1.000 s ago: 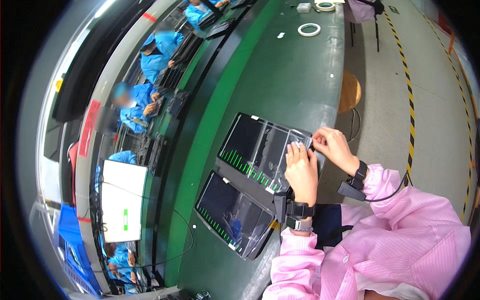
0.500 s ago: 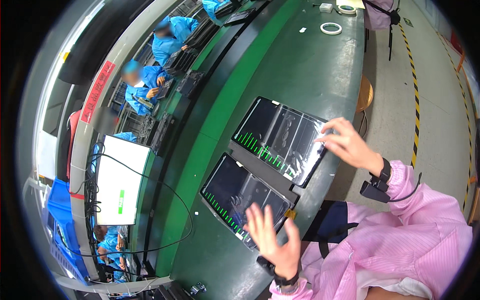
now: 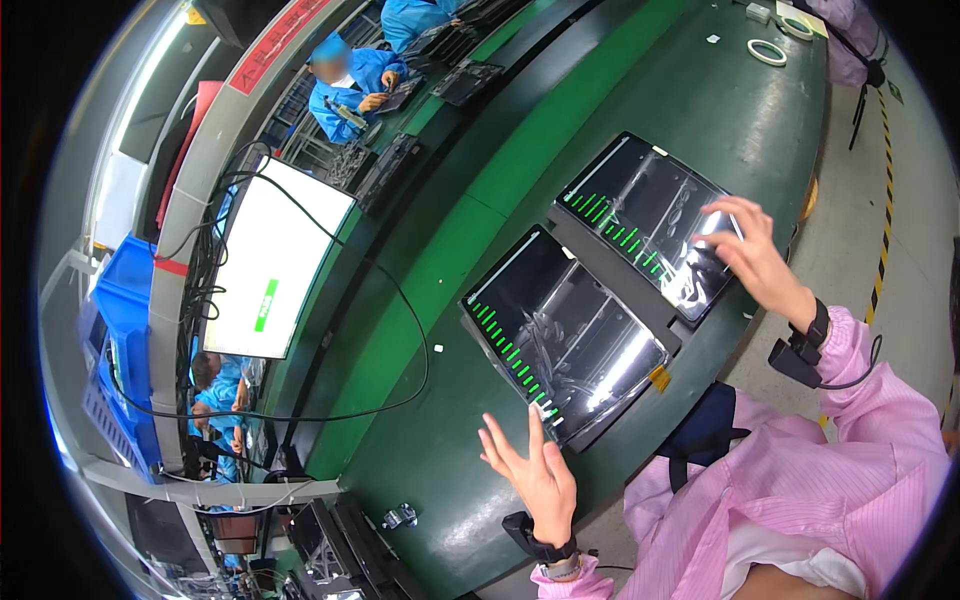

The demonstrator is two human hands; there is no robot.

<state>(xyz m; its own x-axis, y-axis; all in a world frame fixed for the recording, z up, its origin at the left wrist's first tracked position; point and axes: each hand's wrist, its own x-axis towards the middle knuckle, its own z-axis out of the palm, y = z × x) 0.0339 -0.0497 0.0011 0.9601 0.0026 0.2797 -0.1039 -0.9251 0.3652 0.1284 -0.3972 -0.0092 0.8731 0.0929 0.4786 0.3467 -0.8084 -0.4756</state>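
Two dark flat display panels lie side by side on the green table, each lit with a row of green bars and covered partly by shiny, wrinkled clear film. My left hand [image 3: 538, 482] is open, fingers spread, at the lower left corner of the nearer panel [image 3: 560, 335]; its fingertips come close to the green bars, and I cannot tell whether they touch. My right hand [image 3: 762, 258] is open over the right end of the farther panel [image 3: 650, 215], fingers slightly bent and apart. Neither hand holds anything. A yellow-brown tape tab [image 3: 659, 379] sticks out at the nearer panel's right edge.
Rolls of white tape [image 3: 767, 53] lie at the table's far end. A lit monitor [image 3: 280, 262] stands at left, its black cable [image 3: 425, 340] looping over the table. Blue bins [image 3: 128, 340] hang beyond it. Across the line, a person in blue [image 3: 350, 95] handles a dark part.
The view has swung, shifting the panels up and right in the picture. My left hand has drawn off the nearer panel to its lower corner. My right fingers reach further over the farther panel.
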